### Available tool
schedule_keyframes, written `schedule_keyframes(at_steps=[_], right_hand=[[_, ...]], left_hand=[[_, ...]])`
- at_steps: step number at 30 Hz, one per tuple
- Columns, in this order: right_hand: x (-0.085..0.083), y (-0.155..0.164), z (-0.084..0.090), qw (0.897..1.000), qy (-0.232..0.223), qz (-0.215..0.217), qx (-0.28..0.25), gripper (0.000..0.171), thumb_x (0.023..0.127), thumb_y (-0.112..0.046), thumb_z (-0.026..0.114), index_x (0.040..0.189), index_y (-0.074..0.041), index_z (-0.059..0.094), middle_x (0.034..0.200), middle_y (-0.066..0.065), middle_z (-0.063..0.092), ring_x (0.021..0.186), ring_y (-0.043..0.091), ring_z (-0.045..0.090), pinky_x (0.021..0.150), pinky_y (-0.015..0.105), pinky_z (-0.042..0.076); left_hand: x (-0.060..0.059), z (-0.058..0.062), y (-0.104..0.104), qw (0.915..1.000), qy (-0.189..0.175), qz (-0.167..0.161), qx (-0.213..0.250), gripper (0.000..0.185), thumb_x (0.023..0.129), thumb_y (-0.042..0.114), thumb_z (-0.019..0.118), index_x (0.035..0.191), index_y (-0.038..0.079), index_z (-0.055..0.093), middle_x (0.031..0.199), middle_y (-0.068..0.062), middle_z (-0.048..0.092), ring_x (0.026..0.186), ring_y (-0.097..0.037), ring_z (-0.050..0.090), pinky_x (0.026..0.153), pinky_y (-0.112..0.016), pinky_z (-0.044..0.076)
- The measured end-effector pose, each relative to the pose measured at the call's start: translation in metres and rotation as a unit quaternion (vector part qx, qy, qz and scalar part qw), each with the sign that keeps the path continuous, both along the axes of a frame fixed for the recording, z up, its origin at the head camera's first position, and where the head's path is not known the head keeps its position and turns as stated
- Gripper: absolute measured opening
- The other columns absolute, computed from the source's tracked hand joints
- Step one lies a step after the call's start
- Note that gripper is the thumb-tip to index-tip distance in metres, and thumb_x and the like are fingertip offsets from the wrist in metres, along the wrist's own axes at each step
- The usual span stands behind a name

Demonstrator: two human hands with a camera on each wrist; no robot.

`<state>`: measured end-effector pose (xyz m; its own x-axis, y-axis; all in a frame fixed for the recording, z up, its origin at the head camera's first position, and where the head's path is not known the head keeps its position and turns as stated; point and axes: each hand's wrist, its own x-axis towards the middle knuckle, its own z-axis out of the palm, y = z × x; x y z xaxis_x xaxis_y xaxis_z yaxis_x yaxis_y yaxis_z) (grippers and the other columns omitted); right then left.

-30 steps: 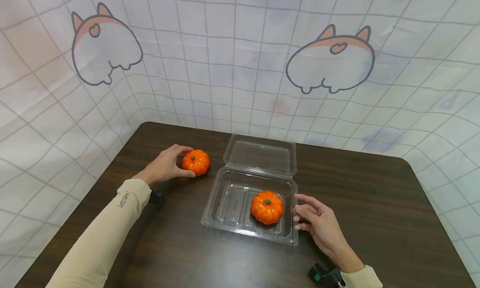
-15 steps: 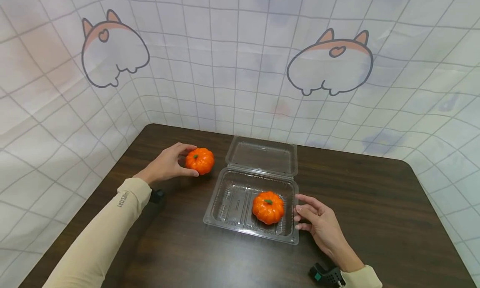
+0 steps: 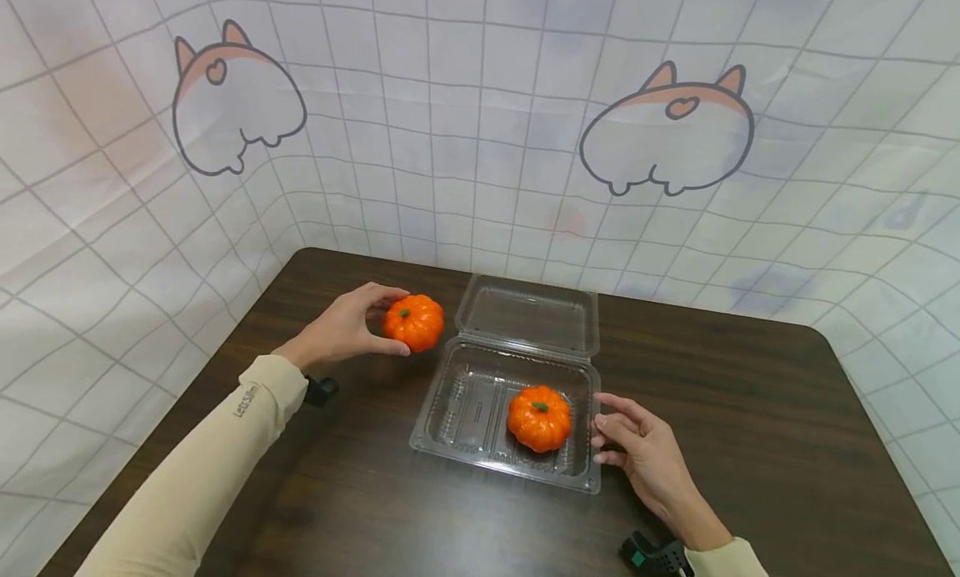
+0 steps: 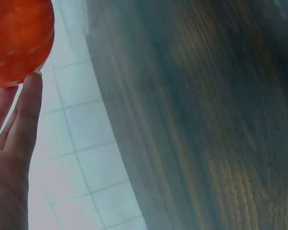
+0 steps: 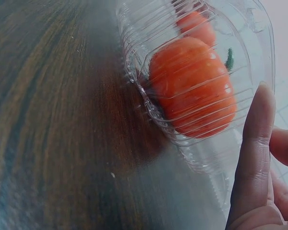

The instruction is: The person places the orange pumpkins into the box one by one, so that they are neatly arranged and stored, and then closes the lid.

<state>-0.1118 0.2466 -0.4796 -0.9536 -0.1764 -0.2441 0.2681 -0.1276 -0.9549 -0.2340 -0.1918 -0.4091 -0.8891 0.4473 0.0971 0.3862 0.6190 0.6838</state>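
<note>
An orange toy pumpkin with a green stem is gripped between the thumb and fingers of my left hand, left of the clear plastic clamshell container. The left wrist view shows part of this pumpkin above the fingertips, apart from the table. Inside the container, on its right side, sits a second orange pumpkin. My right hand holds the container's right rim with thumb and fingertips. Through the ribbed wall, the right wrist view shows the second pumpkin close by.
The container's lid lies folded back towards the rear of the dark wooden table. A white grid-patterned cloth stands behind and beside the table. Dark wrist devices are worn on the arms.
My left hand has moved right with the pumpkin, closer to the container, and the pumpkin looks raised. My right hand stays at the container's rim. The head view has shifted slightly.
</note>
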Motion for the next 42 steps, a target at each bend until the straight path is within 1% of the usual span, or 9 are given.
schedule_keyframes(at_steps=[5,12,15,19,22,25,34,39,42], right_hand=[[0.000,0.000,0.001,1.000,-0.004,0.000,0.000,0.054,0.094,-0.024,0.064,0.141,-0.007,0.043,0.094,-0.007,0.072,0.076,0.007,0.067,0.068,0.025,0.061],[0.000,0.000,0.001,1.000,0.005,-0.001,-0.013,0.054,0.095,-0.021,0.064,0.141,-0.005,0.042,0.092,-0.007,0.072,0.075,0.006,0.068,0.067,0.025,0.061],[0.001,0.001,0.001,1.000,0.007,0.001,-0.019,0.054,0.095,-0.021,0.063,0.142,-0.005,0.042,0.093,-0.008,0.072,0.075,0.006,0.068,0.067,0.024,0.061],[0.001,0.001,0.001,1.000,0.006,0.004,-0.022,0.053,0.095,-0.020,0.063,0.142,-0.005,0.042,0.093,-0.008,0.072,0.076,0.006,0.068,0.067,0.024,0.061],[0.001,0.001,0.001,1.000,0.004,0.004,-0.019,0.054,0.095,-0.021,0.063,0.142,-0.005,0.042,0.093,-0.008,0.072,0.076,0.006,0.068,0.067,0.024,0.061],[0.001,0.000,0.002,1.000,0.002,0.001,-0.016,0.053,0.095,-0.021,0.064,0.141,-0.006,0.043,0.093,-0.007,0.072,0.075,0.006,0.068,0.067,0.025,0.061],[0.000,0.001,0.003,1.000,0.004,0.000,-0.013,0.055,0.095,-0.022,0.063,0.142,-0.004,0.041,0.093,-0.007,0.072,0.075,0.006,0.068,0.067,0.024,0.061],[0.000,0.001,0.003,1.000,0.005,0.001,-0.017,0.054,0.096,-0.021,0.063,0.142,-0.004,0.041,0.093,-0.007,0.072,0.075,0.006,0.068,0.067,0.024,0.061],[0.000,0.002,0.002,1.000,0.007,0.004,-0.020,0.053,0.096,-0.021,0.062,0.142,-0.004,0.042,0.093,-0.007,0.072,0.075,0.006,0.067,0.067,0.025,0.061]], left_hand=[[0.004,0.005,0.004,0.9998,0.003,-0.009,0.016,0.083,0.069,0.047,0.085,0.138,0.019,0.049,0.130,0.000,0.054,0.118,-0.019,0.057,0.102,-0.039,0.053],[0.011,0.013,0.010,0.9992,0.001,-0.024,0.033,0.083,0.068,0.046,0.086,0.138,0.022,0.049,0.132,0.002,0.055,0.119,-0.018,0.056,0.102,-0.041,0.053],[0.014,0.014,0.013,0.9989,0.000,-0.028,0.039,0.083,0.067,0.047,0.086,0.138,0.024,0.049,0.132,0.003,0.055,0.119,-0.017,0.056,0.102,-0.042,0.053],[0.017,0.013,0.017,0.9984,0.000,-0.038,0.042,0.083,0.067,0.047,0.087,0.138,0.024,0.050,0.133,0.004,0.055,0.119,-0.016,0.056,0.101,-0.038,0.054],[0.019,0.013,0.020,0.9981,0.001,-0.048,0.039,0.082,0.067,0.046,0.087,0.137,0.025,0.050,0.132,0.005,0.055,0.119,-0.014,0.057,0.099,-0.034,0.055],[0.021,0.013,0.024,0.9976,0.002,-0.057,0.038,0.081,0.067,0.045,0.087,0.136,0.025,0.051,0.131,0.005,0.056,0.119,-0.014,0.057,0.099,-0.033,0.055],[0.028,0.014,0.040,0.9964,-0.004,-0.080,0.028,0.079,0.065,0.044,0.089,0.133,0.030,0.053,0.127,0.008,0.056,0.117,-0.014,0.059,0.102,-0.039,0.053],[0.030,0.012,0.048,0.9954,-0.006,-0.094,0.013,0.078,0.066,0.040,0.090,0.133,0.027,0.053,0.127,0.008,0.056,0.118,-0.014,0.058,0.101,-0.039,0.053],[0.031,0.012,0.052,0.9951,-0.005,-0.099,0.005,0.078,0.066,0.041,0.089,0.134,0.026,0.053,0.128,0.008,0.056,0.118,-0.013,0.058,0.101,-0.037,0.054]])
